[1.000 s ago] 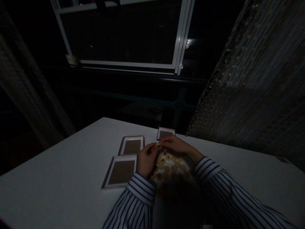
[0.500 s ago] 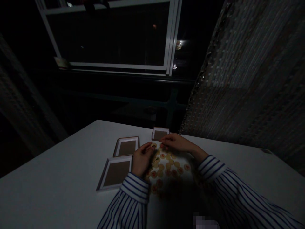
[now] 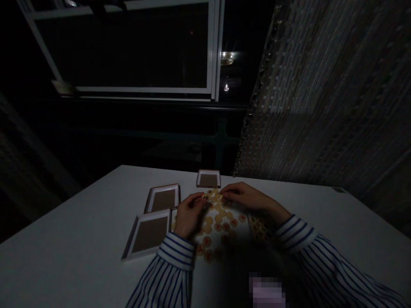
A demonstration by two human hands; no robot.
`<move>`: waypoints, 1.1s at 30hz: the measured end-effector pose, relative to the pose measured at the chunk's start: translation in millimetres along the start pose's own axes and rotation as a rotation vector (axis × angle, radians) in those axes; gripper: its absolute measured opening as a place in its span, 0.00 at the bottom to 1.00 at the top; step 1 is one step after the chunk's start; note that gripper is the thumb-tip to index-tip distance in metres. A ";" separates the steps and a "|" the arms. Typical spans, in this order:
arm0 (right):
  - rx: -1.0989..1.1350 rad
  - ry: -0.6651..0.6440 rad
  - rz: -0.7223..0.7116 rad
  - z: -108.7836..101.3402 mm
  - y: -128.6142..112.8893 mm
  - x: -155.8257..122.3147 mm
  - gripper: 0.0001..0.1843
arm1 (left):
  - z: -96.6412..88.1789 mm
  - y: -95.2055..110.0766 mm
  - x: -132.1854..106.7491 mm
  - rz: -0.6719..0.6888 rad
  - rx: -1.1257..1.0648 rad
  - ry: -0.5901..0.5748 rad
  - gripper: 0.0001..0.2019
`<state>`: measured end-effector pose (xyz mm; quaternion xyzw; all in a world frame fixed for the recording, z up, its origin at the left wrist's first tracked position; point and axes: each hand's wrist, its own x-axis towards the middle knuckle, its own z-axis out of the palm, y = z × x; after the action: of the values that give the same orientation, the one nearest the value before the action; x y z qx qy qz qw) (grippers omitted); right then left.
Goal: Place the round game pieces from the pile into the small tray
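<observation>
Chinese chess pieces [image 3: 218, 219], round and pale wooden with red or black characters, lie scattered on the white table [image 3: 90, 222] between my hands. My left hand [image 3: 189, 214] pinches a Chinese chess piece with a black mark [image 3: 206, 196] between thumb and fingers. Across from it, my right hand [image 3: 245, 196] has its fingertips closed on a pale Chinese chess piece [image 3: 220, 196], partly covered by the fingers. Beneath the right wrist sits a dim cluster of pieces with dark characters [image 3: 258, 229], partly hidden by the forearm.
Two shallow trays with white rims, a near one [image 3: 149, 235] and a farther one [image 3: 162, 199], lie left of my left hand. A smaller tray [image 3: 208, 179] is at the table's far edge. A beaded curtain [image 3: 308, 94] hangs at the right. The room is dark.
The view has shifted to the right. My right hand has lowered slightly toward the pieces and its fingertips are now among them; the left hand still pinches its piece.
</observation>
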<state>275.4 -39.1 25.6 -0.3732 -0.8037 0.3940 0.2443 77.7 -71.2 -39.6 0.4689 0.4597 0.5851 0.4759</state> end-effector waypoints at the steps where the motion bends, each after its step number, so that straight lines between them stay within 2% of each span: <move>1: -0.001 0.010 -0.002 -0.6 1.4 -3.4 0.17 | 0.5 -0.8 -0.3 0.009 0.004 -0.004 0.19; 10: -0.081 0.054 -0.024 -3.4 13.7 -26.2 0.16 | 9.3 5.3 -9.5 0.002 -0.007 -0.044 0.17; 22: 0.005 0.083 0.038 1.5 21.0 -39.8 0.16 | 20.4 8.9 -21.6 -0.016 0.094 -0.051 0.18; 33: -0.164 0.127 -0.068 -7.0 8.0 -46.9 0.14 | 30.7 8.5 -27.0 -0.032 0.101 -0.002 0.20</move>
<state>311.6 -69.8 18.4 -0.3887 -0.8284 0.2937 0.2766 109.8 -96.0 -30.1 0.4856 0.4956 0.5530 0.4613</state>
